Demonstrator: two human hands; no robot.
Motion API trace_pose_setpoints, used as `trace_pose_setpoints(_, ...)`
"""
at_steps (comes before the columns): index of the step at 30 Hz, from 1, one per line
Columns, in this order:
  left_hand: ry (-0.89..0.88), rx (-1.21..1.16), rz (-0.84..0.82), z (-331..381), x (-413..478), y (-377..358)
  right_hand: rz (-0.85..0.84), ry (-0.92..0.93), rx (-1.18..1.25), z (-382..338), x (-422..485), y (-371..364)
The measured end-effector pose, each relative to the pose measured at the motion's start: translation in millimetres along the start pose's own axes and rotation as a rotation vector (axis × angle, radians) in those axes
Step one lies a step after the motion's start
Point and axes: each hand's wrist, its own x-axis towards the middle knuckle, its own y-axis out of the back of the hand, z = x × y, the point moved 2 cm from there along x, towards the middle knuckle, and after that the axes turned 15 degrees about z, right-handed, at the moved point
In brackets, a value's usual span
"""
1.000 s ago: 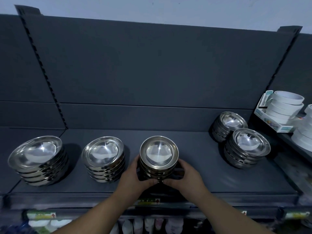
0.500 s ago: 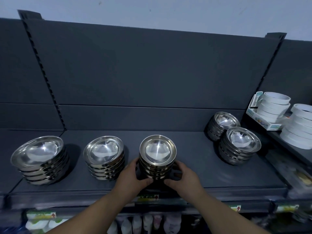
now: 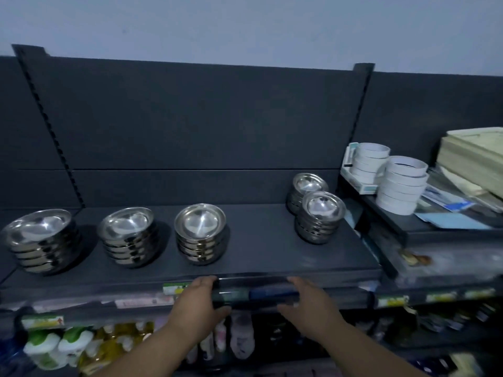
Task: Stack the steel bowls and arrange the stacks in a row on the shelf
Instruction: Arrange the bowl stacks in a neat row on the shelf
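Once the third stack (image 3: 200, 233) had been let go at centre frame, both hands, left hand (image 3: 198, 303) and right hand (image 3: 307, 304), were pulled back empty, fingers spread, so the two right-side stacks (image 3: 315, 208) on the shelf (image 3: 266, 248) probably got lined up next.

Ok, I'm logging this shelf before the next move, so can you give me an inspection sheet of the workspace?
Surface: dark shelf, bare between the stacks.
Job's things: three bowl stacks in a row, left stack, second stack, middle stack; two more at the right, back stack and front stack, one behind the other, out of line.
Clutter: tape rolls and papers on the neighbouring shelf.
Hands: left hand and right hand open at the shelf's front edge, holding nothing.
Cables: nothing seen.
Surroundings: bottles below; pale wall above.
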Motion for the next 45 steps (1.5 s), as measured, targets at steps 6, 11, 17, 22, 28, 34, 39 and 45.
trace_pose_setpoints(6, -0.038, -0.033, -0.082, 70, -43, -39, -0.027, -0.101, -0.068, 85, -45, 66)
trace_pose_setpoints(11, -0.071, -0.051, -0.102, 117, -53, -63, 0.049, -0.145, -0.097, 130, -63, 107)
trace_pose_setpoints(17, -0.107, -0.045, -0.069, 154, -19, -80, 0.112, -0.156, -0.080, 146, -38, 128)
trace_pose_setpoints(22, -0.088, -0.079, -0.074, 163, 41, -95, 0.097, -0.145, -0.032, 141, 14, 125)
trace_pose_setpoints(28, -0.018, -0.123, -0.115, 156, 120, -115, 0.110, -0.137, -0.026, 124, 101, 111)
trace_pose_setpoints(34, -0.049, -0.173, -0.168, 155, 165, -132, 0.106, -0.170, 0.006, 119, 160, 92)
trace_pose_setpoints(39, -0.081, -0.242, -0.187, 164, 180, -142, 0.121, -0.128, 0.069, 121, 186, 87)
trace_pose_setpoints(45, 0.011, -0.291, -0.132, 170, 168, -149, 0.112, -0.041, 0.182, 121, 191, 81)
